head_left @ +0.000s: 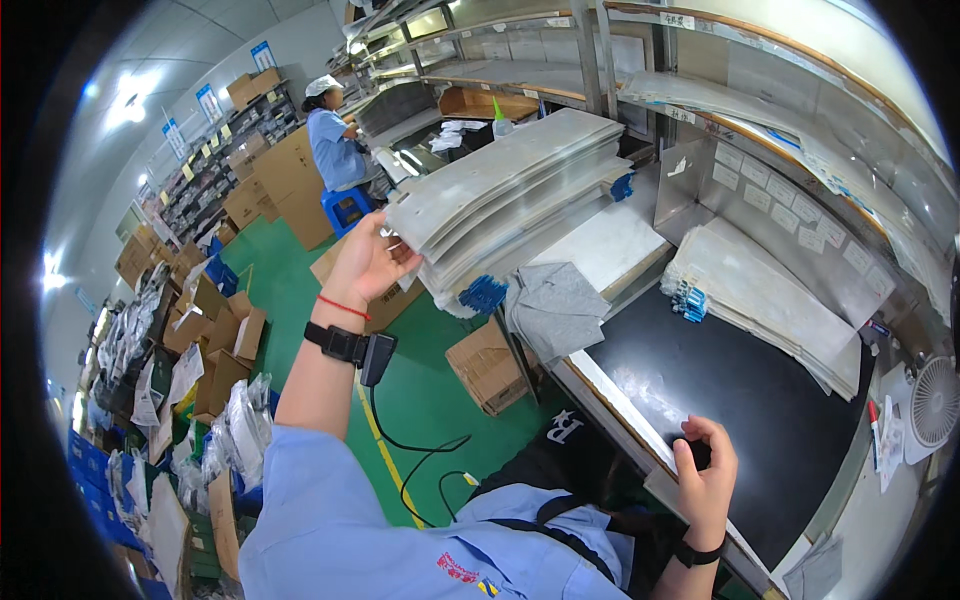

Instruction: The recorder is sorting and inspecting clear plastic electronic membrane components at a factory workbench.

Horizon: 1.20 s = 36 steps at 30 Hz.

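My left hand (371, 262) is at the left end of a tall stack of flat grey-white panels (510, 180). Its fingers are partly bent and apart, with the tips against or very close to the panel edges; no grip on a panel shows. Blue clip-like pieces (483, 295) stick out at the stack's near corner. Above the front edge of a black work mat (740, 370), my right hand (708, 470) is half curled and holds nothing visible, thumb and forefinger apart. A grey cloth (556, 312) hangs over the bench corner between the stack and the mat.
A second, fanned panel stack (765, 300) with blue pieces lies on the mat's far side. To the right are a white fan (934, 400) and a red marker (874, 420). Metal shelving (590, 60) rises behind. A cardboard box (487, 368) stands below; a co-worker (340, 145) sits beyond.
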### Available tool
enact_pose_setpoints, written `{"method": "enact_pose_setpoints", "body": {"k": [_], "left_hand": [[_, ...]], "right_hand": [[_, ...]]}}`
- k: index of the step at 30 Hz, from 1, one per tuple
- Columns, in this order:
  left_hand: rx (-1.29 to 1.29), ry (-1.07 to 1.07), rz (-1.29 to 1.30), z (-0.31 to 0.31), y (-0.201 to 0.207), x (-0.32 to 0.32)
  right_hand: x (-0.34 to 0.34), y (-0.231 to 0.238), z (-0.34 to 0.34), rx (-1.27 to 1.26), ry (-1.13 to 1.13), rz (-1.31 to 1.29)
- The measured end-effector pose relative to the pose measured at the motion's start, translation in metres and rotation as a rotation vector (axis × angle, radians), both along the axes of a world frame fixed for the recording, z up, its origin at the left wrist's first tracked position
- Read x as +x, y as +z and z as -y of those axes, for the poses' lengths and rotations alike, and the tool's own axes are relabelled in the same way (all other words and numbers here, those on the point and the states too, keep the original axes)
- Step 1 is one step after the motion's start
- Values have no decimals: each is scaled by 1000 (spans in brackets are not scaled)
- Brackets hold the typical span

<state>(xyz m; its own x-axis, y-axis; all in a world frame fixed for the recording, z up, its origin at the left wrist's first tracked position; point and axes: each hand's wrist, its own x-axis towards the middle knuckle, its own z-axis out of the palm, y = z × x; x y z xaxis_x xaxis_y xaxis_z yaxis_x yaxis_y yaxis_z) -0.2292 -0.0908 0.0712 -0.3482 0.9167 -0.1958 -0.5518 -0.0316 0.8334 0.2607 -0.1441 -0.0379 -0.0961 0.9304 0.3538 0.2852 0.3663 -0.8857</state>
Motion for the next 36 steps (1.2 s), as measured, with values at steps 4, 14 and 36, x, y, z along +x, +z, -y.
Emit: {"method": "enact_pose_setpoints", "body": {"k": [4, 14, 36], "left_hand": [[-127, 5, 109, -10, 11, -9], [83, -139, 45, -17, 56, -8], [269, -212, -228, -62, 123, -12]], "right_hand": [[-2, 1, 0, -18, -14, -18], [-104, 42, -3, 80, 372, -21], [-348, 68, -19, 110, 740, -351]]}}
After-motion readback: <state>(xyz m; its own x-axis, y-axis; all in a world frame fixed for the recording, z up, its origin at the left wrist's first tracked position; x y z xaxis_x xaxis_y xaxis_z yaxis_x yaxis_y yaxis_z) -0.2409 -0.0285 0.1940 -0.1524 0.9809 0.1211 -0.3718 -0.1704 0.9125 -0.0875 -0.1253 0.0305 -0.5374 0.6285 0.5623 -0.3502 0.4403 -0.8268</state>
